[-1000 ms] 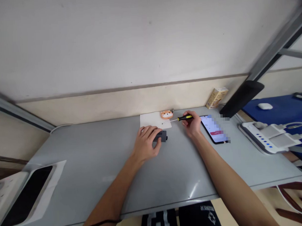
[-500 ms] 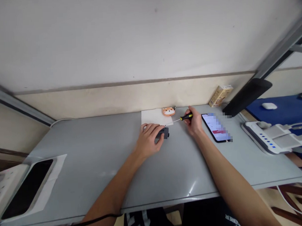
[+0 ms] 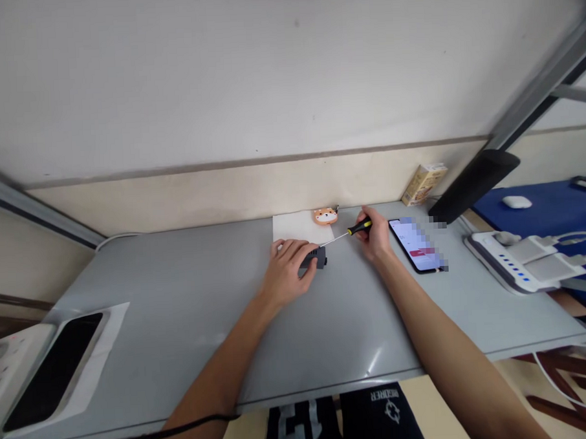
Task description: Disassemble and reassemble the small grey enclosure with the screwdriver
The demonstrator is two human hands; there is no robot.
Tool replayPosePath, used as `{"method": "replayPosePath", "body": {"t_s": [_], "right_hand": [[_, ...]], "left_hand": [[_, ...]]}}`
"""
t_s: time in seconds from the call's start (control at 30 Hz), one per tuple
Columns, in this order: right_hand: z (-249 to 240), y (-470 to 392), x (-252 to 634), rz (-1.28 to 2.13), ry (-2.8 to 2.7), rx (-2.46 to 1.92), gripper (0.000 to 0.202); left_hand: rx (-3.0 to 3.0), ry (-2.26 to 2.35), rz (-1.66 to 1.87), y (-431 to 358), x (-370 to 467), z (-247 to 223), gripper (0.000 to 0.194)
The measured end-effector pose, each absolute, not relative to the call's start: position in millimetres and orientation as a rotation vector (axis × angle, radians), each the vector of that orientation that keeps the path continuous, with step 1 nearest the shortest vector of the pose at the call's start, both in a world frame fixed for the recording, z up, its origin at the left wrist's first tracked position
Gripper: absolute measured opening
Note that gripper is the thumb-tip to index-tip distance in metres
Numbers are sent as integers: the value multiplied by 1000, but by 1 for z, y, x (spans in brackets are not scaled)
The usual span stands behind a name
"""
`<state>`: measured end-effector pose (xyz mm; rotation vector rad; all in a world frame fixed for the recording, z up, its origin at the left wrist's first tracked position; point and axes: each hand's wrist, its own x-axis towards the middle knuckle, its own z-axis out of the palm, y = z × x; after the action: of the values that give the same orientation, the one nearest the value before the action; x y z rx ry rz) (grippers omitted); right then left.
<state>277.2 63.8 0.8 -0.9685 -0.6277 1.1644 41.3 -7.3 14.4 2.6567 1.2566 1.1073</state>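
My left hand is wrapped over a small dark grey plastic box with slots in its side, holding it on the grey desk; my fingers cover much of it. In my right hand is a screwdriver with a black and yellow handle. Its thin shaft points left and slightly down, and the tip meets the upper edge of the box near my left fingertips. Whether the tip sits in a screw is too small to tell. Behind the box lies a white sheet of paper.
An orange animal-face case rests by the wall. Right of my right hand are a lit phone, a carton, a black upright object and a power strip with plugs. A dark tablet-like device lies far left.
The view has shifted slightly, showing more of the lap below the desk. Both hands, the box and the screwdriver keep nearly the same positions.
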Motion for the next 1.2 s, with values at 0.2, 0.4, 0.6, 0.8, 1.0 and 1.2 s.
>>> {"method": "replayPosePath", "body": {"t_s": [0.2,0.4,0.6,0.8,1.0,1.2], "right_hand": [[-1,65,279,1143,-632,-996,35],[0,64,279,1130,-658,-989,34],[3,62,278,1108,-667,-1001,33],[4,62,278,1100,-681,-990,35],[7,63,279,1098,-626,-1001,34],[7,65,284,1152,-446,-957,34]], "left_hand": [[2682,1242,1111,-7,40,13,22],[2709,1236,1112,-7,40,13,22],[2719,1244,1111,-7,41,13,21],[2733,1244,1121,-7,41,13,22],[2778,1268,1076,-7,41,14,23],[2776,1171,1018,-8,41,19,30]]}}
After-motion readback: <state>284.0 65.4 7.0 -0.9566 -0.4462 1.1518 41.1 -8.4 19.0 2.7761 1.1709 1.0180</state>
